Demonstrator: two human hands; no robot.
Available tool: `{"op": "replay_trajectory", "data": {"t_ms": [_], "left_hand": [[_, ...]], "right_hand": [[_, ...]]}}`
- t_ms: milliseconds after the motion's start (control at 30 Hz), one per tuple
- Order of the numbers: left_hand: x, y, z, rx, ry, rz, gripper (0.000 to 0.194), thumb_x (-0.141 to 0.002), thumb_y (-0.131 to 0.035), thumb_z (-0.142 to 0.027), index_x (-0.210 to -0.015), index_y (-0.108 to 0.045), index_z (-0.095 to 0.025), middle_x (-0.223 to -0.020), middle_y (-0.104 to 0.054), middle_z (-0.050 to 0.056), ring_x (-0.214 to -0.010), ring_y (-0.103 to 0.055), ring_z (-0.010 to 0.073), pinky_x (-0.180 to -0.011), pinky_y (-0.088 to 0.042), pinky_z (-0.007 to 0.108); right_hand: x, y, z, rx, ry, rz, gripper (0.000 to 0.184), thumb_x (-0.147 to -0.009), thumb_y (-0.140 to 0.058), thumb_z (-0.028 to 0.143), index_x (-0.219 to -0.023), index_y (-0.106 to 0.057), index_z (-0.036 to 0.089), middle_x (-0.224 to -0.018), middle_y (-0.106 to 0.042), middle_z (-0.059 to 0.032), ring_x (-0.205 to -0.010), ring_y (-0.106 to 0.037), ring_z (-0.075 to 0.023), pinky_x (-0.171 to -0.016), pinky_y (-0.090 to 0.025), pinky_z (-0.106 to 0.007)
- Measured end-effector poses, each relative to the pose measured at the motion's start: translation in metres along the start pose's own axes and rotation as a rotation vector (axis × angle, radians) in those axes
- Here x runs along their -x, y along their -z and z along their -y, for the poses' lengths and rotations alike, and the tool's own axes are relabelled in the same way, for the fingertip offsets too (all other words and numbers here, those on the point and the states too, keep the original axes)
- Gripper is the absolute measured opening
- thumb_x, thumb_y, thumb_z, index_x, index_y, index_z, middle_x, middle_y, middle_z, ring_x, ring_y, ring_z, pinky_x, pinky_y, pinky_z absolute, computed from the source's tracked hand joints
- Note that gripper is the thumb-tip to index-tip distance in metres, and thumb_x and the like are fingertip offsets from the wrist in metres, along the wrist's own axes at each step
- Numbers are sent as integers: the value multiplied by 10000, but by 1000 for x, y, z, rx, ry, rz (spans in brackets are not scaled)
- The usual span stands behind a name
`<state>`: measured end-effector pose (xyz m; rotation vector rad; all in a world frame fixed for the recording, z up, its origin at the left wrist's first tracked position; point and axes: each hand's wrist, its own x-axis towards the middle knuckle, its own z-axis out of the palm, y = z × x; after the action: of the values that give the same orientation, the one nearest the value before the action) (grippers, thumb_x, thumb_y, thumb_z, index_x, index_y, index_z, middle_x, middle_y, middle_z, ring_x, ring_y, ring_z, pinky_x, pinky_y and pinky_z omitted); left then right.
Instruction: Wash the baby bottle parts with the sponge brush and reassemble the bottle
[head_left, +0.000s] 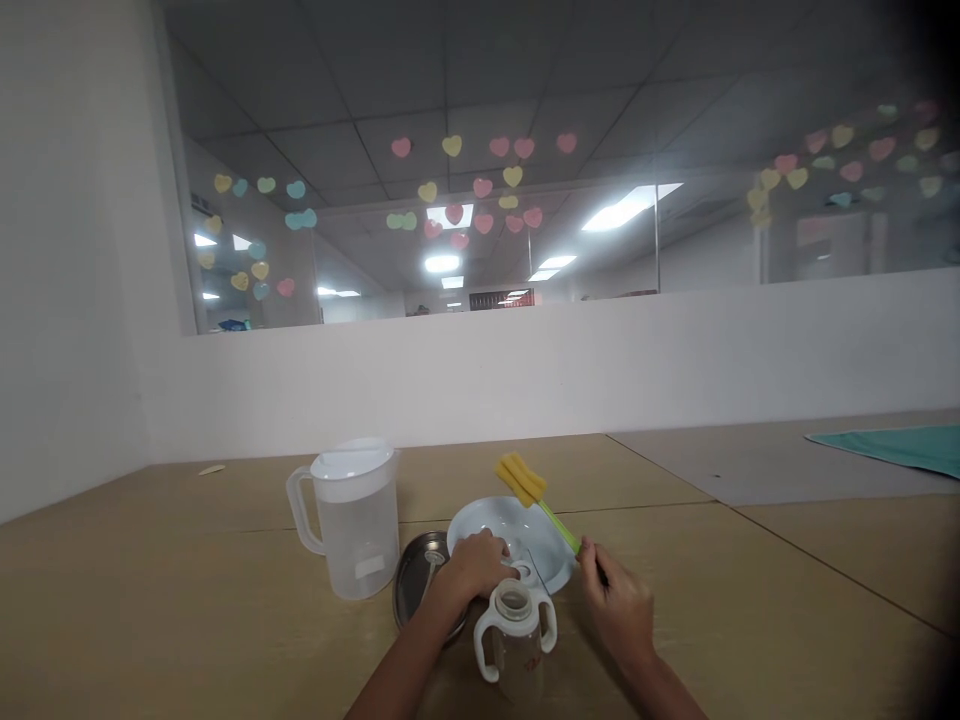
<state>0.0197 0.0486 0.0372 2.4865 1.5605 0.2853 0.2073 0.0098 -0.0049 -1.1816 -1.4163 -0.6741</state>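
My right hand (619,600) is closed round the green handle of a bottle brush (556,525). Its yellow sponge head points up and left above a pale bowl (469,512). Over the bowl's near side reaches my left hand (480,562), fingers curled at a white plastic bottle part (525,572) with a ring-shaped opening; the hand covers some of it. Just in front stands a clear baby bottle (517,650), uncapped, with two white side handles. A round metal dish (412,580) lies left of the bowl, partly behind my left forearm, with a straw piece (433,562) in it.
A lidded clear plastic pitcher (358,530) stands left of the dish. Further left lies a small pale flat piece (212,469). At the far right is a teal cloth (900,445). A white wall (450,385) with a window closes off the table's back.
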Motion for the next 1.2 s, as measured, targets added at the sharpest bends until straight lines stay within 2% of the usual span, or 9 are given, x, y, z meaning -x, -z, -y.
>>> {"op": "replay_trajectory", "data": {"t_ms": [167, 267, 433, 700, 1067, 1200], "left_hand": [[2, 2, -2, 15, -5, -37, 314, -703, -538, -342, -969, -613, -193, -1013, -626, 72, -884, -580, 229, -765, -437, 306], [1, 4, -3, 10, -6, -68, 255, -722, -518, -326, -915, -608, -185, -972, -623, 66, -887, -566, 216, -755, -424, 295], [0, 7, 0, 9, -17, -94, 270, -773, -485, -369, -935, -581, -176, -999, -598, 76, -915, -542, 206, -790, -400, 297], [0, 10, 6, 45, -50, -48, 273, -858, -387, -364, -945, -555, -169, -963, -623, 70, -870, -554, 188, -742, -401, 273], [5, 20, 2, 76, -104, -66, 225, -848, -418, -362, -915, -532, -179, -958, -616, 57, -887, -549, 184, -771, -407, 279], [11, 31, -2, 121, -89, -181, 217, -862, -381, -344, -921, -494, -169, -1002, -553, 77, -928, -525, 179, -838, -391, 293]], "right_hand": [[1, -1, -1, 7, -35, 26, 541, -924, -291, 415, -588, -624, 154, -481, -608, -38, -387, -506, -92, -448, -329, -191], [1, -2, -3, 10, -47, 25, 541, -926, -285, 423, -619, -634, 147, -499, -622, -46, -402, -534, -105, -445, -326, -193], [1, 0, -4, 12, -74, 43, 563, -926, -269, 432, -599, -634, 154, -489, -622, -48, -384, -519, -101, -437, -316, -198], [0, 0, -4, 24, -75, 33, 581, -924, -263, 444, -606, -652, 151, -488, -620, -51, -385, -517, -100, -444, -328, -196], [-2, 2, -2, -18, -95, 25, 567, -913, -279, 459, -584, -635, 165, -478, -603, -46, -383, -489, -97, -438, -323, -203], [-1, 2, -2, -16, -107, 34, 562, -914, -280, 453, -598, -644, 163, -476, -605, -46, -387, -496, -102, -433, -321, -201]]}}
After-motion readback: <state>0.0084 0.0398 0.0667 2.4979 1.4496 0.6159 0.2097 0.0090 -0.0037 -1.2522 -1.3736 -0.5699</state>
